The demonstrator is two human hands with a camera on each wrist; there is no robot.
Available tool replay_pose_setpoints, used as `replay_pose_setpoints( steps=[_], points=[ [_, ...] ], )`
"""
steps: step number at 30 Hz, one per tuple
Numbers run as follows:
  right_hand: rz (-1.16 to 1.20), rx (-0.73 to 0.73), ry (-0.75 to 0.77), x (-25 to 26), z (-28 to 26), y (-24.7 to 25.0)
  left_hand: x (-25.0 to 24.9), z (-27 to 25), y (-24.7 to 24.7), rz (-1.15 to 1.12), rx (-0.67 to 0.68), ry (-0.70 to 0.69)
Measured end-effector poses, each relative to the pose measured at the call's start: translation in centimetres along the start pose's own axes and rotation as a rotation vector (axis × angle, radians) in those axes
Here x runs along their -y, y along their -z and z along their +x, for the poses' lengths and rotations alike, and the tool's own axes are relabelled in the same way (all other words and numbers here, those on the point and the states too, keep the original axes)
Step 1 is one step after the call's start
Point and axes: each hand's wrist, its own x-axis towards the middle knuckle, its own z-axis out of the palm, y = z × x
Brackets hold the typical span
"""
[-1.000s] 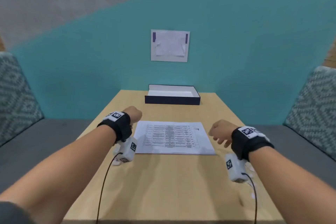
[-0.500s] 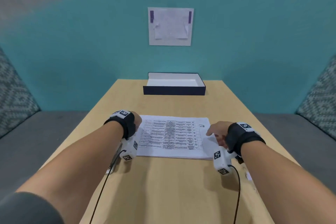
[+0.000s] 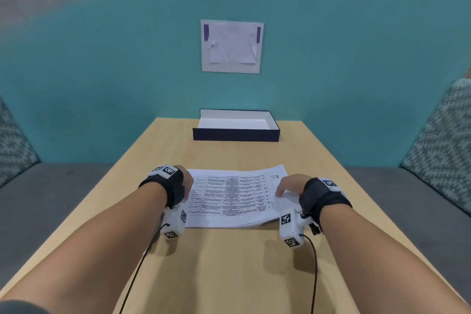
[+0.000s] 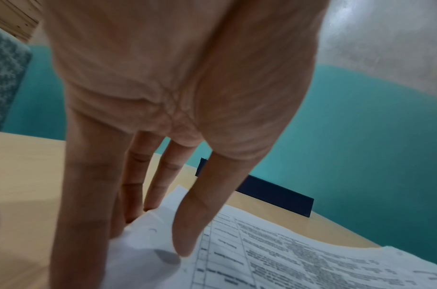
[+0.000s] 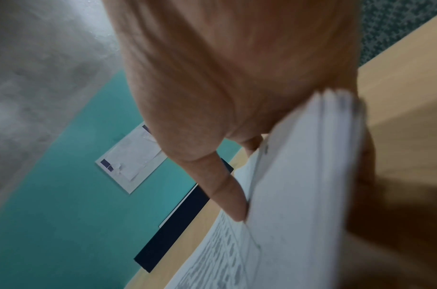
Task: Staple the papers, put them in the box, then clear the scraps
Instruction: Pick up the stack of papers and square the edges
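Note:
A stack of printed papers point(image 3: 234, 196) lies mid-table, text side up. My left hand point(image 3: 187, 182) is at its left edge. In the left wrist view the straight fingers point(image 4: 136, 187) reach down behind that edge and the thumb point(image 4: 187, 230) lies on the top sheet. My right hand point(image 3: 286, 186) grips the right edge, thumb point(image 5: 227, 191) on top and fingers underneath. That side of the papers point(image 5: 299, 176) is raised off the table. The dark blue box point(image 3: 235, 134), white inside, stands open at the far end. No stapler or scraps show plainly.
The wooden table point(image 3: 229, 262) is bare in front of the papers. Patterned cushions point(image 3: 443, 145) flank it on both sides. A taped sheet point(image 3: 232, 46) hangs on the teal wall behind the box. Cables trail from both wrist cameras toward me.
My right hand moved in from beside the stack, took its right edge and raised it slightly. The left hand stayed at the left edge.

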Motion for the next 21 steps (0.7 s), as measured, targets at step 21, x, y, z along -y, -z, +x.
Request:
replay_pose_setpoints(
  steps=[21],
  points=[
    [0.053,-0.257,0.76,7.5,-12.6,10.8,-1.4,-9.8,12.6,-0.956,-0.212,-0.637]
  ],
)
